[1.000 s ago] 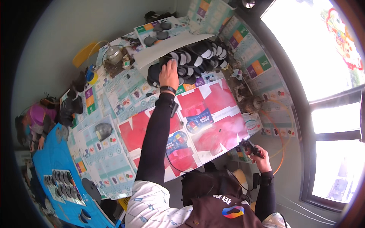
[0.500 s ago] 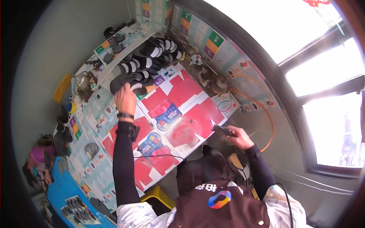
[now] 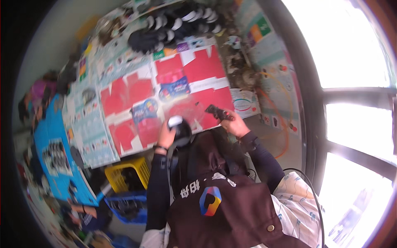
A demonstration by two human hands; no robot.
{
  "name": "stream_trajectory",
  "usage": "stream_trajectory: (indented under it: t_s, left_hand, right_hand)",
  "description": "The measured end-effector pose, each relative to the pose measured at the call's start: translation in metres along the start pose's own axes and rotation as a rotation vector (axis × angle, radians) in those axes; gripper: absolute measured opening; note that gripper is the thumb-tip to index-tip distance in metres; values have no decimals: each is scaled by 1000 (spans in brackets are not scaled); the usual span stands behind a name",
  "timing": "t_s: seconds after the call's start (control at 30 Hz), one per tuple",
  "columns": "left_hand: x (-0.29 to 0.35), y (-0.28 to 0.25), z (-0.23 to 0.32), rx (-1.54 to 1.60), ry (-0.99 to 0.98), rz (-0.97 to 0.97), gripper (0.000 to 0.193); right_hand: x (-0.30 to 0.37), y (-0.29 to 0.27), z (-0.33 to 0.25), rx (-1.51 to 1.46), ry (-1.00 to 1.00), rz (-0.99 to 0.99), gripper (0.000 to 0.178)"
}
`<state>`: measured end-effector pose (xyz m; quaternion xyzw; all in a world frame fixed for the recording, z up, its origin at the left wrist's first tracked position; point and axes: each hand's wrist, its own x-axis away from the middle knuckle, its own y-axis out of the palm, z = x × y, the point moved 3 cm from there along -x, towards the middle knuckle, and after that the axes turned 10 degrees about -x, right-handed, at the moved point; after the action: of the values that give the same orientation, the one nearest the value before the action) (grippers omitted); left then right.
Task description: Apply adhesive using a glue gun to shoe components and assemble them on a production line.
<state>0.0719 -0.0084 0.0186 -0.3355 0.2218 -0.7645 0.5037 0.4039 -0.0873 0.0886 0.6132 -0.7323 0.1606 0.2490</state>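
Hands, two, both engaged at the near edge of the table (image 3: 124, 144).

Left hand (image 3: 166, 134): fingers curled closed around a dark rounded piece with a pale patch on top (image 3: 178, 127), apparently a shoe part (blur prevents a firmer name). The piece is lifted close to the body, just over the table's near edge.

Right hand (image 3: 234, 122): closed on a small black hand tool (image 3: 218, 112), its front end pointing left toward the held piece; tool and piece are near each other, not touching.

Table covering: red sheets (image 3: 194, 78) taped over printed paper, with blue printed cards (image 3: 174, 89) lying on them.

Far end: a row of black shoes with white insides (image 3: 173, 27), well apart from both hands.

Below the table, at left: yellow crate (image 3: 126, 175) above a blue crate (image 3: 124, 204).

Handling note (a judgement): the step in hand seems to be bringing tool to piece. It would go best with the left hand holding the piece steady and turned so the working face is toward the tool, fingers kept off the contact spot, and the right hand closing the gap slowly. An orange cord (image 3: 285, 124) loops by the right; keep it from snagging.
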Motion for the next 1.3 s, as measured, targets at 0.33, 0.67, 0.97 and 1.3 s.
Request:
stream_trajectory:
  t_s: [0.33, 0.67, 0.97, 1.3]
  left_hand:
    - [-77, 28, 16, -160, -158, 11, 46]
    - [-43, 14, -20, 19, -218, -22, 40]
    - [-41, 18, -33, 154, -216, -46, 36]
    - [-43, 18, -16, 149, -173, -84, 34]
  right_hand:
    - [-26, 43, -29, 359, -135, -231, 28]
    - [-74, 100, -27, 449, -157, -184, 36]
    - [-67, 107, -26, 439, -128, -168, 37]
    - [-71, 89, -38, 463, -124, -126, 31]
